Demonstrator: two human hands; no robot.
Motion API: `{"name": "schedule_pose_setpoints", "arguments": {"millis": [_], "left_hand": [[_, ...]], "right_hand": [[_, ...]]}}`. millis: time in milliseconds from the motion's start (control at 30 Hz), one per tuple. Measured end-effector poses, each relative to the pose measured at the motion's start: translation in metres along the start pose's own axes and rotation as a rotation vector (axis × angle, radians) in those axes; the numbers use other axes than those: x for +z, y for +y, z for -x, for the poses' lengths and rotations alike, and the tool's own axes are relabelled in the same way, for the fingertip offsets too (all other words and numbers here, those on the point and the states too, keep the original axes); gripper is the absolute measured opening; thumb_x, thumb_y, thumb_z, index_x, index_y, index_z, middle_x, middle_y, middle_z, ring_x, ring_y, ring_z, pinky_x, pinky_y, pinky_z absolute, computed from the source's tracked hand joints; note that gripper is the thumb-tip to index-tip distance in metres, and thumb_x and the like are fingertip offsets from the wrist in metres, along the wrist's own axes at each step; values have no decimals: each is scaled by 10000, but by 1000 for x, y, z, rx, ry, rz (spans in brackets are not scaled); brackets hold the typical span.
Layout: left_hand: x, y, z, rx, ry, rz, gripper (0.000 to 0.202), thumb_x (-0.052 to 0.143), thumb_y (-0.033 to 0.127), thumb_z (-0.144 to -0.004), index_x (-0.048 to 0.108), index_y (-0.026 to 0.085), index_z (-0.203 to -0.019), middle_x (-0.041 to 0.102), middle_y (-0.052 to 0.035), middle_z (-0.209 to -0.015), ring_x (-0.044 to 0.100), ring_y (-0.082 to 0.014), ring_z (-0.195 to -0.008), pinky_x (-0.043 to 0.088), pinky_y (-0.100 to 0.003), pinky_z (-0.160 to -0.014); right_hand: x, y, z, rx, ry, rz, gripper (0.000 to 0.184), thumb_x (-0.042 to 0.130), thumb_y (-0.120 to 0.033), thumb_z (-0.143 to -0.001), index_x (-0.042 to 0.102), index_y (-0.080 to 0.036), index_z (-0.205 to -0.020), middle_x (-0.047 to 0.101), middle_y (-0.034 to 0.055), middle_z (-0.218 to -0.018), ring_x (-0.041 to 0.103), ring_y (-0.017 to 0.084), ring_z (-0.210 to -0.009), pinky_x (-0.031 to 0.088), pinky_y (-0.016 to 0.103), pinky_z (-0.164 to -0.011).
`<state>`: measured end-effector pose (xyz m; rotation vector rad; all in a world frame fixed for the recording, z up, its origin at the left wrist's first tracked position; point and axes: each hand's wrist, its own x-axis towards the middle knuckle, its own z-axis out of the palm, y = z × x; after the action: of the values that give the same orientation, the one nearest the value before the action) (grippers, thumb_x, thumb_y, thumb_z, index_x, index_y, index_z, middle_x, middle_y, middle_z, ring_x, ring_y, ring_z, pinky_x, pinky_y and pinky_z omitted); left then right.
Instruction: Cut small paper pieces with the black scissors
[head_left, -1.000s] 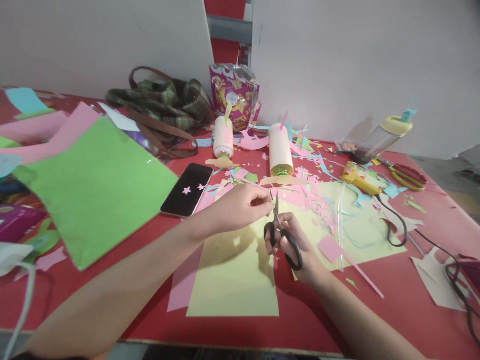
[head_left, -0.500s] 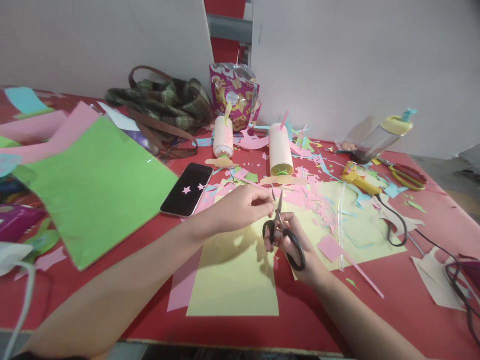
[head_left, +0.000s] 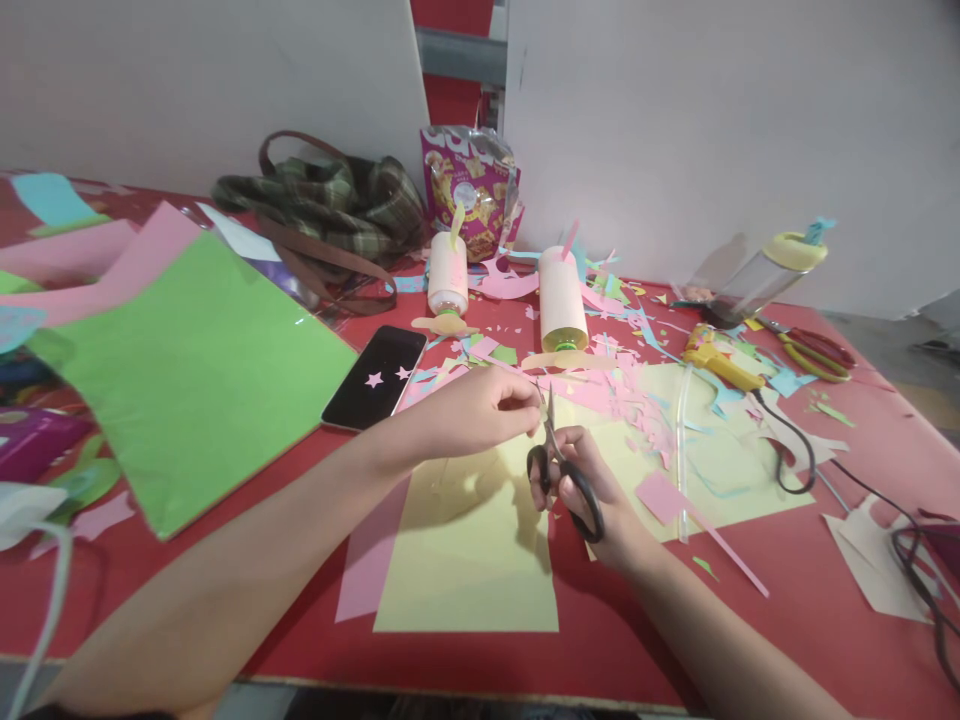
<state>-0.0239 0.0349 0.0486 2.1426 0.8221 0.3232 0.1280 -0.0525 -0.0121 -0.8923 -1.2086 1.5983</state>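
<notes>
My right hand [head_left: 592,490] is closed through the loops of black-handled scissors [head_left: 564,470], blades pointing up and away from me. My left hand [head_left: 480,410] pinches a tiny scrap of paper right at the blade tips; the scrap is too small to make out. Both hands hover over a pale yellow sheet [head_left: 472,560] lying on the red table [head_left: 787,620]. Pink paper clippings [head_left: 622,395] are scattered just beyond the hands.
A black phone [head_left: 375,378] with two pink stars lies left of my hands, beside a green sheet [head_left: 187,370]. Two paper-wrapped bottles [head_left: 562,300] lie farther back, near a snack bag [head_left: 469,190] and plaid bag [head_left: 330,205]. A yellow glue gun [head_left: 720,362] and red scissors [head_left: 814,352] lie right.
The scissors' blades have tipped slightly from leaning right back to upright at the pinched scrap. Both hands stay in nearly the same spot.
</notes>
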Motion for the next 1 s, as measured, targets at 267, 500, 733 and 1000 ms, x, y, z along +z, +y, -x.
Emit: {"name": "schedule_pose_setpoints", "arguments": {"millis": [267,500,733,1000], "left_hand": [[-3,-2,0,-31,-52,6,168,367,188,-698,422,145,-545,369,38,-533,337,-67,-498,228,-198,-451],[-4,-4,-1,-67,-50,24,171,374,203,-687,399,146,-527,347,37,-531,328,-69,-490,221,-203,-445],[-3,-1,-1,-65,-27,55,188,376,211,-689,381,145,-513,320,40,-515,302,-62,-472,210,-198,-433],[4,-3,0,-50,-155,26,168,365,207,-679,443,144,-544,377,32,-514,333,-67,-470,221,-197,-433]], "right_hand": [[2,0,-1,44,16,16,236,496,-383,-734,333,-238,-823,415,-18,-723,417,102,-576,327,241,-523],[3,-2,-2,73,58,4,229,522,-333,-722,335,-242,-817,392,-36,-689,400,89,-533,311,206,-442],[6,-3,-5,101,145,1,231,562,-237,-700,343,-235,-777,433,-49,-670,418,68,-503,332,195,-448],[4,-1,-7,-53,259,-85,311,627,-209,-630,350,-246,-764,435,-52,-690,461,92,-584,371,227,-538]]}}
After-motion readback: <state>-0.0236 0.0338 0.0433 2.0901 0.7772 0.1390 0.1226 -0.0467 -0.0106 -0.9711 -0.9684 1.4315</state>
